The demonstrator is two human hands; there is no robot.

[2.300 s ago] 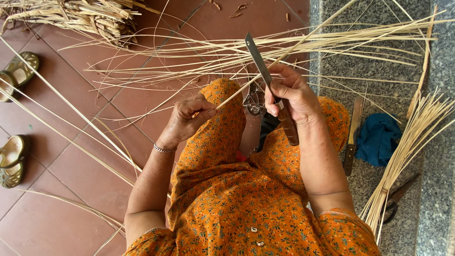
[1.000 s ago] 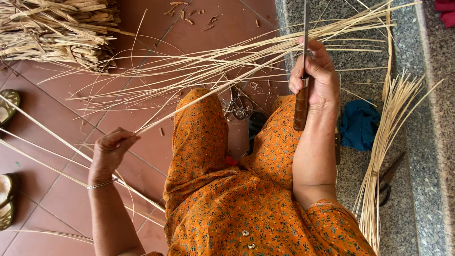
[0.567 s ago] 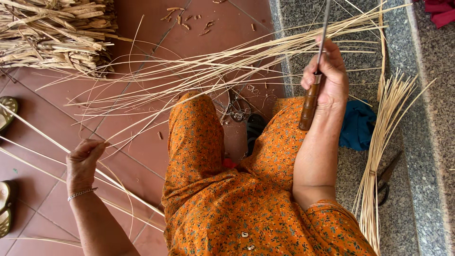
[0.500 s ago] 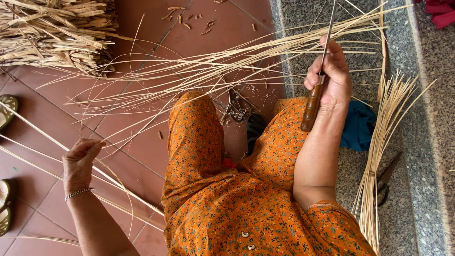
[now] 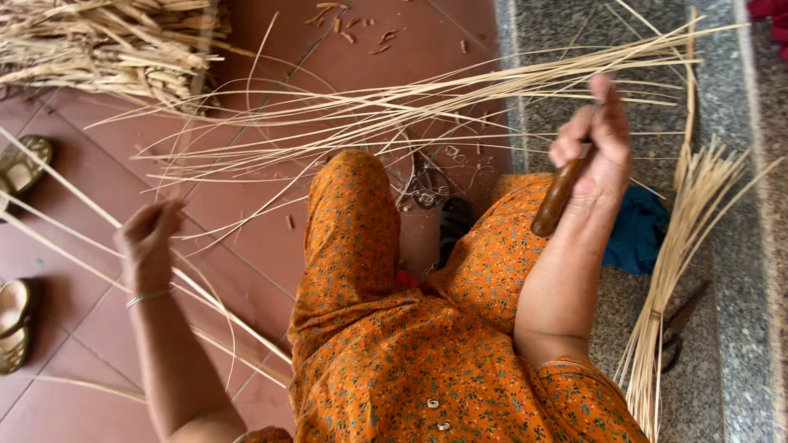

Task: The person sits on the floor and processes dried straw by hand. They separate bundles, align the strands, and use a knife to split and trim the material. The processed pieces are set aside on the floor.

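Your left hand (image 5: 149,238) sits at 9 o'clock from your lap, raised over the red tile floor (image 5: 271,238). Its fingers are curled inward around the pale cane strips (image 5: 209,299) there; the grip itself faces away from the camera, so you cannot tell how many strips are pinched or how firmly. The strips cross the hand on a long axis running from 10 o'clock, toward the frame edge, down to 4 o'clock, toward your orange-clad knee (image 5: 349,197).

Your right hand (image 5: 595,148) is at 2 o'clock, fingers clenched on the brown wooden handle (image 5: 558,197) of a knife. The handle points from the fist toward 7 o'clock, butt end over your right thigh. The blade is not distinguishable against the fan of strips behind the hand.

The main fan of split cane (image 5: 460,90) lies at 12 o'clock, long axis roughly 9 to 3 o'clock, rising slightly toward 2 o'clock. It passes just above and behind the right hand, well apart from the left; the right hand is the nearer of the two.

A second bundle of strips (image 5: 681,246) stands at 3 to 5 o'clock, long axis near vertical, beside a blue cloth (image 5: 636,234) on the grey stone step (image 5: 722,344). A heap of coarse trimmings (image 5: 107,49) lies at 10 to 11 o'clock. Sandals (image 5: 20,164) sit at the left edge.
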